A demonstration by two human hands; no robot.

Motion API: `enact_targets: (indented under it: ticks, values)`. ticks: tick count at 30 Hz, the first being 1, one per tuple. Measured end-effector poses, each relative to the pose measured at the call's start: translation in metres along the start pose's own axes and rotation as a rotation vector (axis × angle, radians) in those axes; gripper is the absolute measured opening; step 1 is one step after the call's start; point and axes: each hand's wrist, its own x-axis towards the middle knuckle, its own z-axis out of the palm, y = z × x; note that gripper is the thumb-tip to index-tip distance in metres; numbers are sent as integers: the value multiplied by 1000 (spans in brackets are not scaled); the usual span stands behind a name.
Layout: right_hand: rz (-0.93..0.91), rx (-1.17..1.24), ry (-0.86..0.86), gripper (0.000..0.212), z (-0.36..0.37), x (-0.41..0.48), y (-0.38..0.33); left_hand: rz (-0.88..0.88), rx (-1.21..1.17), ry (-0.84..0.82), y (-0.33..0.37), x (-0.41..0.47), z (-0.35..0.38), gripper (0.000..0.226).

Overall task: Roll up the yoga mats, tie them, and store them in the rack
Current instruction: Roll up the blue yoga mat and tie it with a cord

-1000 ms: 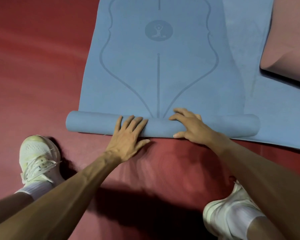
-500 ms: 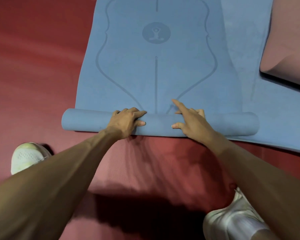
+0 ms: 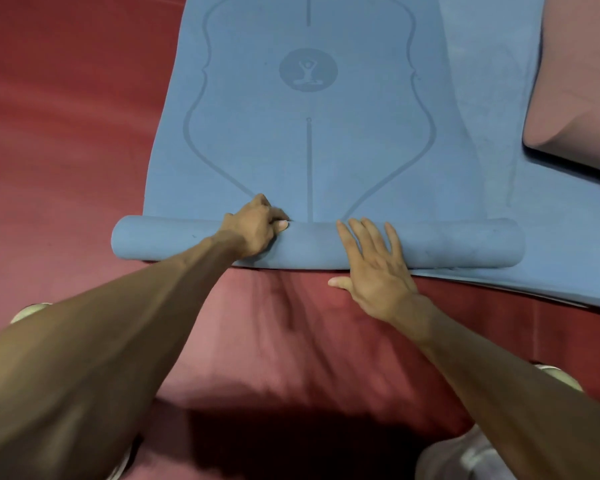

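Red floor (image 3: 66, 150) carried the blue yoga mat (image 3: 309, 150), its rolled end (image 3: 447, 244) lying crosswise under both hands with the flat length running away from the person; left hand (image 3: 257, 226) gripped over the top, right hand (image 3: 374, 261) pressed flat, straight-fingered, equally near.

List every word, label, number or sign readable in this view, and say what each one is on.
No words, brand names or numbers can be read anywhere.
Sign only: a round emblem showing a seated figure with raised arms, printed on the blue yoga mat; it carries no lettering.
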Motion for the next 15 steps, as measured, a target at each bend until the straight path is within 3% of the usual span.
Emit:
enact_targets:
  ticks: [7, 12, 15]
  values:
    - [23, 42, -169, 109, -12, 29, 7, 106, 164, 306, -7, -11, 12, 35]
    - [52, 45, -213, 107, -22, 60, 15, 147, 333, 380, -13, -27, 20, 61]
    - [70, 8, -218, 107, -24, 70, 16, 128, 415, 351, -15, -35, 29, 66]
